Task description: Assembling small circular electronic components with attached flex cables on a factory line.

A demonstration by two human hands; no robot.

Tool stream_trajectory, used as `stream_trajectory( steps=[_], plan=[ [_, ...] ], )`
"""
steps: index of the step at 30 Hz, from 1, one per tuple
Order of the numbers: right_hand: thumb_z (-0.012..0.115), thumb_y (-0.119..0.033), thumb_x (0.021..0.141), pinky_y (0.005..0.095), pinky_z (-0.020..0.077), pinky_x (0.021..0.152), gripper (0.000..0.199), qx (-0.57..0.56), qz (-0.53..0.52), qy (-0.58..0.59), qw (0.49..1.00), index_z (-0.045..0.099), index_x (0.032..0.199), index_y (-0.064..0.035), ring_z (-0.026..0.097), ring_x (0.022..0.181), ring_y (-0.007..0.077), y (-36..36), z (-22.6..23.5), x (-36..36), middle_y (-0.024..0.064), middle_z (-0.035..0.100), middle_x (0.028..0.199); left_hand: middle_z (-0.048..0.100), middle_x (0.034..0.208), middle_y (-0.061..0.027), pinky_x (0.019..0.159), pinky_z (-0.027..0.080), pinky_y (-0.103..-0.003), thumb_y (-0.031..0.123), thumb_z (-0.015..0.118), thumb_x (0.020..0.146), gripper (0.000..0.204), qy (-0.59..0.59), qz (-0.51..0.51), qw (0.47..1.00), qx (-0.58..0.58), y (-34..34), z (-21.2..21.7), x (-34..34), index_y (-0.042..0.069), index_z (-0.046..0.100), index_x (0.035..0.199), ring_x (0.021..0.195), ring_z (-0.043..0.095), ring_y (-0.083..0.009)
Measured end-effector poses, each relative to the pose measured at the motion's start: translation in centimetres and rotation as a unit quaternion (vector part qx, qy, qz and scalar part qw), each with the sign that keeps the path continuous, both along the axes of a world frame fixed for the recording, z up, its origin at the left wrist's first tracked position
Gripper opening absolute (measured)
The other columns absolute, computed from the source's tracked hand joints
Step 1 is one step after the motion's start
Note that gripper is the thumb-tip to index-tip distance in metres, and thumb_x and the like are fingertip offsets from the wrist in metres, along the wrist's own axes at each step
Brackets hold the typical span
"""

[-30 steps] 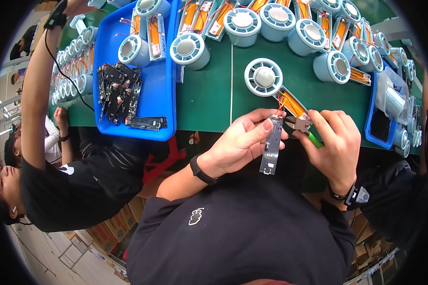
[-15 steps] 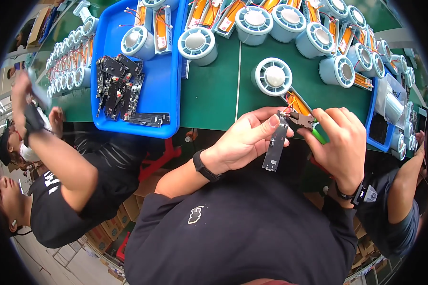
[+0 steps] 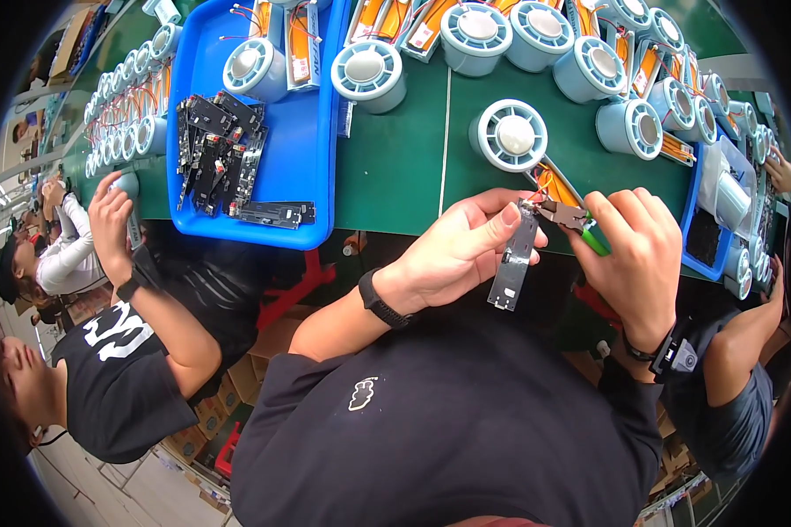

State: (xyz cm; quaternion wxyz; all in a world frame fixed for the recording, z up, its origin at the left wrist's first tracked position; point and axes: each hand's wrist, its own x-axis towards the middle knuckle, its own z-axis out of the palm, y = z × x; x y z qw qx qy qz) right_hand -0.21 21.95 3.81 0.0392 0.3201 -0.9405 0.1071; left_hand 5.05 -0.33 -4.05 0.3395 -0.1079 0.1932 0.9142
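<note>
At the far left, beside you, a co-worker in a black shirt (image 3: 119,386) raises a hand (image 3: 110,215) to the table edge, close to a row of small pale-blue round parts (image 3: 119,119) too crowded to count. Next comes one blue tray (image 3: 312,149) on the green table (image 3: 395,176); it carries a loose heap of black circuit boards (image 3: 215,149), too tangled to count, one more board lying alone (image 3: 277,213) at its near edge, and one pale-blue round fan housing (image 3: 255,68). Another such housing (image 3: 369,75) stands just right of the tray, and roughly seven more (image 3: 545,31) line the far edge of the table, with orange flat packs (image 3: 646,66) among them.

Your left hand (image 3: 461,250) is closed around a narrow grey circuit board (image 3: 514,263), thumb on its upper end, holding it upright just off the near edge of the table; the strip is long and slim, with a notched lower end and thin wires at its top. One white-faced fan housing (image 3: 510,136) lies flat just beyond it. Your right hand (image 3: 633,255) grips a pair of green-handled cutters (image 3: 580,224), fingers wrapped shut on the handle, and the tip meets the top of the board. At the far right a second blue tray (image 3: 687,220) holds dark and white parts.
</note>
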Motion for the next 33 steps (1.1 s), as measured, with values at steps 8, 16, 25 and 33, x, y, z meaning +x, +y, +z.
stream_trajectory(
  steps=[8,16,25,33],
  plan=[
    [0.087,-0.014,0.061,0.0388,0.0465,0.068,0.042,-0.009,0.025,0.031,0.999,0.068,0.097,-0.0061,0.056,0.075,0.0244,0.3,-0.7,0.0,0.0051,0.057,0.082,0.070,0.112,-0.0102,0.092,0.057,-0.035,0.035,0.063,0.104,0.045,0.004,0.001,1.000,-0.013,0.3,0.2,0.2,0.006,0.048,0.136,0.100,0.070,-0.0198],
    [0.088,-0.014,0.057,0.0389,0.0459,0.067,0.046,-0.024,0.033,0.097,0.994,0.067,0.096,-0.0055,0.056,0.074,0.0241,0.0,-0.8,0.3,0.0047,0.058,0.083,0.069,0.109,-0.0087,0.091,0.058,-0.034,0.035,0.061,0.105,0.036,-0.028,0.015,0.998,0.054,0.8,0.8,0.0,0.008,0.051,0.126,0.101,0.069,-0.0181],
    [0.084,-0.006,0.062,0.0411,0.0483,0.069,0.038,-0.042,-0.002,-0.055,0.998,0.069,0.097,-0.0020,0.060,0.077,0.0310,1.0,0.0,-0.3,0.0113,0.061,0.085,0.070,0.110,-0.0089,0.091,0.057,-0.033,0.032,0.061,0.106,0.031,-0.022,-0.023,0.999,0.036,0.5,0.5,-0.3,0.008,0.054,0.125,0.101,0.069,-0.0176],
    [0.083,-0.004,0.066,0.0422,0.0503,0.076,0.041,-0.043,-0.022,-0.071,0.996,0.071,0.105,-0.0025,0.060,0.088,0.0321,0.5,0.3,0.1,0.0130,0.061,0.094,0.070,0.109,-0.0095,0.090,0.058,-0.032,0.032,0.061,0.106,0.035,-0.019,-0.014,0.998,0.054,0.5,0.0,-0.2,0.008,0.053,0.129,0.100,0.070,-0.0175]
  ],
)
